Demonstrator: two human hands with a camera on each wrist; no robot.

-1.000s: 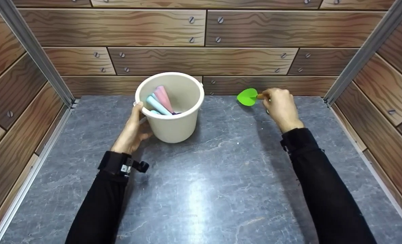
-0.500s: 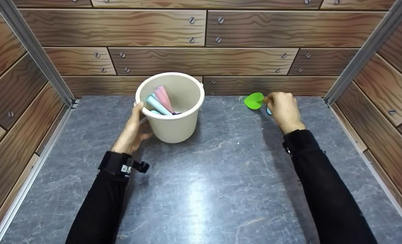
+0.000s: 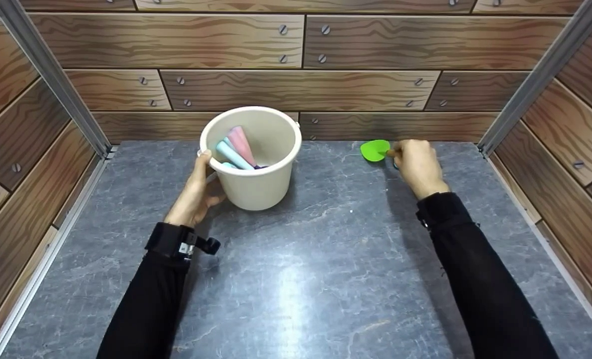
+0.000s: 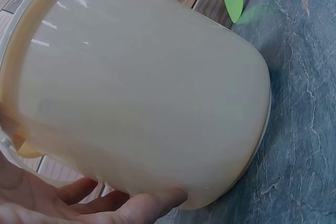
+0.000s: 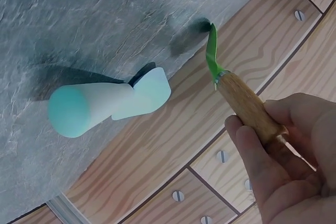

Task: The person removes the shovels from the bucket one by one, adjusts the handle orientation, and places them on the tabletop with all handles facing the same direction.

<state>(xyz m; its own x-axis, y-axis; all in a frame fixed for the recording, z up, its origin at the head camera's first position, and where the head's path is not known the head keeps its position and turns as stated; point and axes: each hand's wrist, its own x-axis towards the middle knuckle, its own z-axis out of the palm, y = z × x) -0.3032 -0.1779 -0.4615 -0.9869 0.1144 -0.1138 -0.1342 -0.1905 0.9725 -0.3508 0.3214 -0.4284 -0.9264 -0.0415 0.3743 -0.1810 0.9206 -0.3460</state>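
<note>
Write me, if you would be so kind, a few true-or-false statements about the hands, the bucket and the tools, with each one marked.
1. The right hand holds the green trowel by its wooden handle. True.
2. The left hand is nowhere near the bucket. False: it holds the bucket.
3. A pink piece and a light-blue piece are inside the bucket. True.
4. The trowel's blade is in the bucket. False: it is outside, to the bucket's right in the head view.
5. The bucket is dark red. False: it is cream.
</note>
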